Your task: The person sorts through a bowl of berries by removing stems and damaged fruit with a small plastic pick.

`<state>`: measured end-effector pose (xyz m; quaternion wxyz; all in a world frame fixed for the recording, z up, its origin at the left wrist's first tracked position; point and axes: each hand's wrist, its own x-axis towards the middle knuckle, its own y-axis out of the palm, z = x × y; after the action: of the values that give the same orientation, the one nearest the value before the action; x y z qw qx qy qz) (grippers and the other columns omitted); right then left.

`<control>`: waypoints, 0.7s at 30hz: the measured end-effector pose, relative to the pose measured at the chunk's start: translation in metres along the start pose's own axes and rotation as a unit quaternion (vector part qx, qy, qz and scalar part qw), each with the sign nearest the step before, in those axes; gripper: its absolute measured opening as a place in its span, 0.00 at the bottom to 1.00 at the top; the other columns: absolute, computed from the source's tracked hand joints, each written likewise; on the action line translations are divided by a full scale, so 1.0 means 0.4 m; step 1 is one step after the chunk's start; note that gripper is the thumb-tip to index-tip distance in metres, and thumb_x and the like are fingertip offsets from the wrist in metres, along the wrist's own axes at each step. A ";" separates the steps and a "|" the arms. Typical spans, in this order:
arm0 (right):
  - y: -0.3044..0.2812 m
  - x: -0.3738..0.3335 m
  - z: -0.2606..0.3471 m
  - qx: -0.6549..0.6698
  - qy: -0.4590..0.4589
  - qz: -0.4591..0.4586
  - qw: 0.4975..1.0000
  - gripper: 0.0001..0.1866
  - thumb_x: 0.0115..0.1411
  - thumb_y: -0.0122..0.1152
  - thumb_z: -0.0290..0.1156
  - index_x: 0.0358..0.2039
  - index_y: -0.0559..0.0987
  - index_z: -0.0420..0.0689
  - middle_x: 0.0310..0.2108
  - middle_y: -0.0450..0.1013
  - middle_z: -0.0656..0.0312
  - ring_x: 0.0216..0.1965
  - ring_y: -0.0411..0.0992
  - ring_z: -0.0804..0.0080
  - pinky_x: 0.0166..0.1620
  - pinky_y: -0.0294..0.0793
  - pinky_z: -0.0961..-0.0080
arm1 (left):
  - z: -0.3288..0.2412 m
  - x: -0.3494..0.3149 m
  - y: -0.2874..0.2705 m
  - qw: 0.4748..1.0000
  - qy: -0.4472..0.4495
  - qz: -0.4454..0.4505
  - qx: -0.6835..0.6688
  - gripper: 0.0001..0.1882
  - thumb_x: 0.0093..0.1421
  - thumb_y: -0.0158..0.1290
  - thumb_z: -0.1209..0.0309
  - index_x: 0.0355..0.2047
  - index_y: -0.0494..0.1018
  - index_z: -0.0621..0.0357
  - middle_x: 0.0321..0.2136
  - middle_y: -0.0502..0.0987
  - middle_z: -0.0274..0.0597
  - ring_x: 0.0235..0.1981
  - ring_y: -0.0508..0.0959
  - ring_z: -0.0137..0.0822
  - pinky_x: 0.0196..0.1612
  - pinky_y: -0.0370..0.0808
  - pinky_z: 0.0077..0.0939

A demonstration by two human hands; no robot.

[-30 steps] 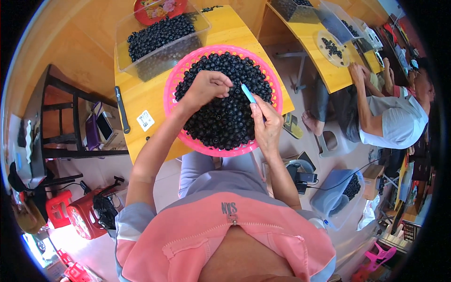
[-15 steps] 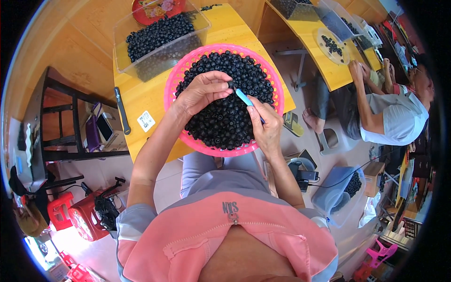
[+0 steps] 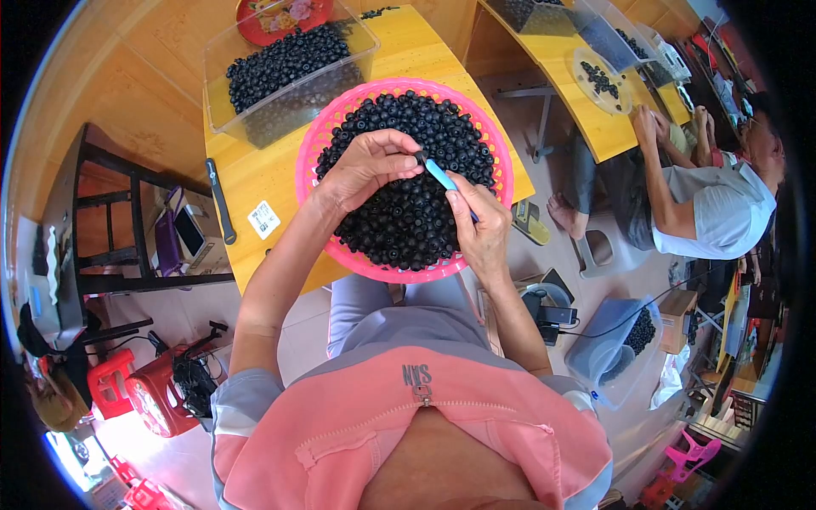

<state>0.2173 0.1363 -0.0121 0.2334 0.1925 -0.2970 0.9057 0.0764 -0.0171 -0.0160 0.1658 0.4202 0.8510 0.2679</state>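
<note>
Evidently both hands are busy above the heap. The left hand (image 3: 370,168) is nearly closed, thumb and fingertips pinched on one small dark piece (image 3: 420,157) over the middle of the basket. The right hand (image 3: 484,221) is curled around a slim light-blue tool (image 3: 440,175), its tip up against that piece; whether it enters the piece, I cannot tell.

Along the left side of the yellow table (image 3: 246,170) lie a dark, long-handled implement (image 3: 220,201) and a white label (image 3: 263,219), with bare wood between them and the basket. The basket's near rim juts past the table's front edge, above the person's knees. On the right, only a narrow strip of tabletop shows beside the rim, then a gap before a second table (image 3: 552,55), where a co-worker (image 3: 714,204) sits.

At the far left of the tabletop, a clear bin (image 3: 218,89) holds many dark round pieces, beside a red patterned tray (image 3: 297,32). The pink basket (image 3: 308,161) is heaped with similar ones. Farther right, a clear bin on the floor (image 3: 586,348) and a round dish (image 3: 583,72) on the second table hold more.
</note>
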 end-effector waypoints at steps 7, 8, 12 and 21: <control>-0.001 0.006 0.009 0.011 0.003 0.002 1.000 0.11 0.57 0.58 0.26 0.41 0.78 0.41 0.16 0.62 0.61 0.17 0.62 0.73 0.21 0.60 0.75 | 0.005 0.000 0.007 0.999 0.041 -0.010 0.025 0.09 0.52 0.58 0.79 0.35 0.74 0.63 0.31 0.77 0.40 0.34 0.79 0.31 0.41 0.77 0.22; -0.001 0.007 0.012 0.013 0.005 0.005 1.000 0.12 0.57 0.58 0.26 0.42 0.78 0.41 0.16 0.62 0.61 0.17 0.62 0.73 0.22 0.60 0.75 | 0.007 0.000 0.005 0.998 0.050 -0.006 0.021 0.09 0.52 0.58 0.79 0.35 0.74 0.63 0.31 0.77 0.40 0.33 0.79 0.31 0.41 0.77 0.22; 0.005 0.008 -0.003 0.022 0.026 0.005 0.999 0.11 0.57 0.58 0.27 0.41 0.78 0.41 0.16 0.65 0.58 0.17 0.65 0.69 0.22 0.62 0.72 | 0.005 -0.003 0.005 0.997 0.067 -0.027 0.026 0.07 0.53 0.57 0.79 0.34 0.74 0.63 0.32 0.77 0.41 0.33 0.78 0.31 0.41 0.77 0.24; 0.013 0.013 -0.023 -0.024 0.036 0.036 0.998 0.10 0.57 0.57 0.29 0.38 0.79 0.41 0.19 0.69 0.52 0.21 0.70 0.57 0.26 0.66 0.66 | 0.006 -0.023 0.014 0.995 0.093 -0.001 -0.043 0.05 0.55 0.55 0.80 0.33 0.74 0.61 0.35 0.76 0.41 0.35 0.78 0.31 0.43 0.77 0.26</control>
<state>0.2082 0.1399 -0.0190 0.2161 0.1433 -0.3162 0.9126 0.0865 -0.0210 -0.0142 0.1039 0.3851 0.8509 0.3419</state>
